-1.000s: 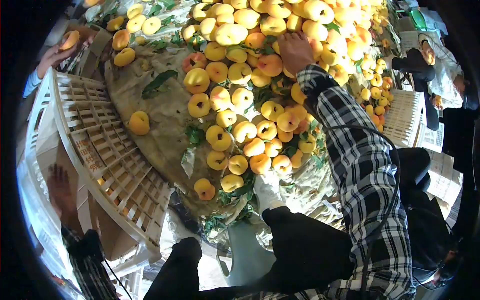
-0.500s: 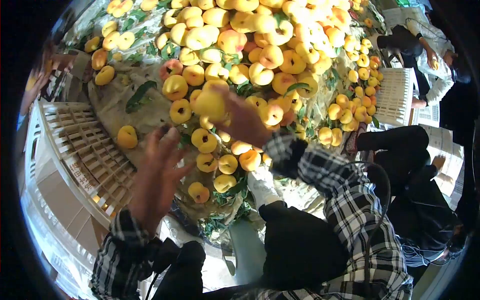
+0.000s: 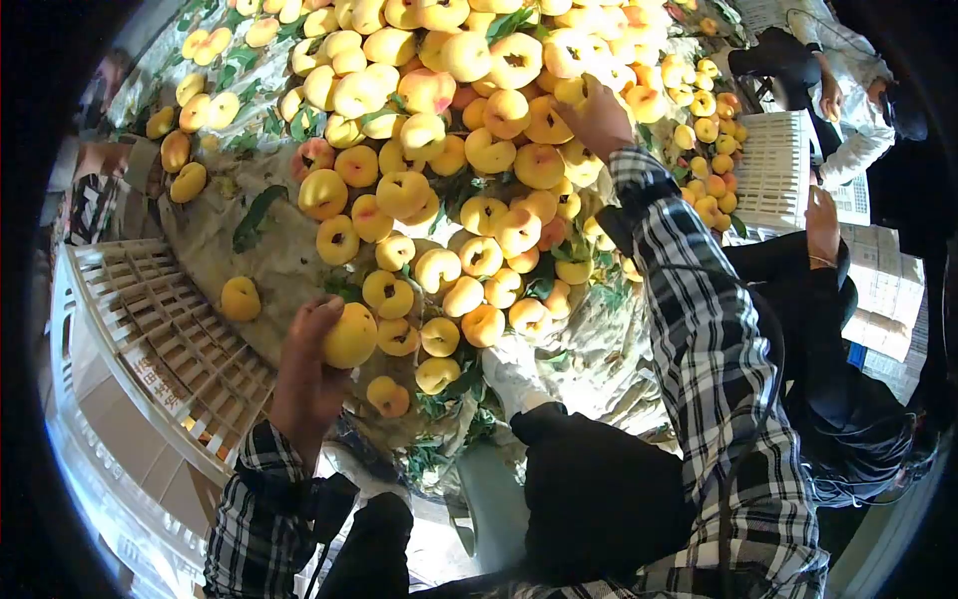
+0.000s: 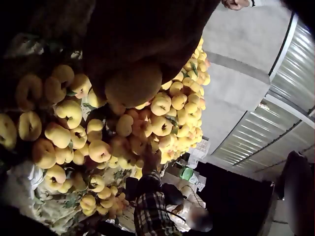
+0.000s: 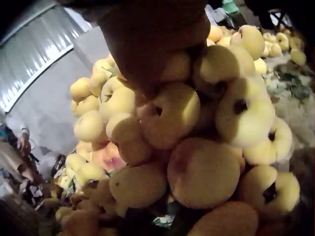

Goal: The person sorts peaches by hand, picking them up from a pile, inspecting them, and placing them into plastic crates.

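Note:
In the head view my left hand grips a yellow flat peach in front of the crate. The same flat peach shows dark under that hand in the left wrist view. My right hand reaches into the heap, thumb and fingers around a flat peach. In the right wrist view the right hand is in deep shadow, its fingertips partly hidden among the fruit. Yellow and reddish flat peaches lie piled on a pale cloth, with green leaves among them.
A white plastic crate stands at the left, cardboard boxes beside it. A shoe rests at the heap's near edge. More people sit at the right near another white crate. One large leaf lies on the cloth.
My right hand has carried a flat peach from the heap towards my left hand, then returned to the heap. My left hand has come from beside the crate and now holds a flat peach.

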`<state>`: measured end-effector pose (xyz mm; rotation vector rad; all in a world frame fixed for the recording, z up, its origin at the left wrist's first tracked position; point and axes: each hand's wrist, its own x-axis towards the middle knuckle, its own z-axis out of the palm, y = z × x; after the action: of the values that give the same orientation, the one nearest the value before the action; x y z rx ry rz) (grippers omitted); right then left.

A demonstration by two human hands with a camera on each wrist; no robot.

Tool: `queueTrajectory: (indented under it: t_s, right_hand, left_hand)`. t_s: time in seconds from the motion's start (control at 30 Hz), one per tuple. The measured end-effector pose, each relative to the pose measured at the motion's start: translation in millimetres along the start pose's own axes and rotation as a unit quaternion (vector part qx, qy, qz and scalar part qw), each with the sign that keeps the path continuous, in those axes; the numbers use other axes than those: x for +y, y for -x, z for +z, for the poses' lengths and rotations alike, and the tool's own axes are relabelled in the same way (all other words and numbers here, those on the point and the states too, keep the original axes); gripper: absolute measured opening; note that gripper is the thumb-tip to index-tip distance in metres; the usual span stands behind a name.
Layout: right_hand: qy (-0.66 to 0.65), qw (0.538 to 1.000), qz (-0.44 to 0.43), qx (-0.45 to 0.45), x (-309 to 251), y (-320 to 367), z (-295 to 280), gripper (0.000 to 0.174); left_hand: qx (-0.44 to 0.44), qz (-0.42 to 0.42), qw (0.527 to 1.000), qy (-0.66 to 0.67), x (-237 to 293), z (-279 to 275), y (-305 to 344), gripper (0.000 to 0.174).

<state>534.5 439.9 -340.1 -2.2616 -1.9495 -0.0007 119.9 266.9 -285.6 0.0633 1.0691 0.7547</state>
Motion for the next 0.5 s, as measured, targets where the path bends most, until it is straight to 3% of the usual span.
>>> queueTrajectory:
  t_s: [0.03,0.1,0.13,0.17,0.27,0.37,0.47,0.5]
  right_hand:
    - [0.001,0.999,0.010,-0.033,1.6,-2.4,6.9,0.071]
    - [-0.024,0.997,-0.013,0.068,14.4,-0.8,32.9,0.069]
    - [-0.057,0.997,-0.003,0.057,11.6,2.7,33.3,0.067]
    - [-0.046,0.999,0.017,0.002,-3.3,10.1,16.9,0.067]
    - [-0.050,0.991,-0.025,0.122,-14.0,32.1,14.3,0.063]
    - [-0.085,0.986,-0.056,0.132,-25.8,44.6,4.2,0.061]
    - [-0.204,0.955,-0.152,0.151,-62.7,70.1,-2.2,0.058]
    - [-0.296,0.937,-0.170,0.078,-75.8,82.0,4.8,0.059]
  left_hand:
    - [0.001,-0.010,1.000,0.012,-1.7,-3.4,-0.5,0.026]
    - [-0.030,-0.041,0.996,0.068,-0.1,15.1,-3.7,0.028]
    - [-0.029,-0.049,0.994,0.096,3.0,16.4,0.1,0.029]
    - [-0.003,-0.039,0.995,0.086,3.9,10.6,5.4,0.029]
    - [0.020,-0.021,0.998,0.054,-4.6,4.0,-14.4,0.034]
    - [0.038,-0.008,0.999,0.019,-22.1,-22.6,-42.2,0.042]
    - [0.020,0.008,1.000,0.012,-31.6,-26.4,-52.0,0.045]
    - [0.000,0.010,1.000,0.011,-31.5,-21.8,-48.9,0.046]
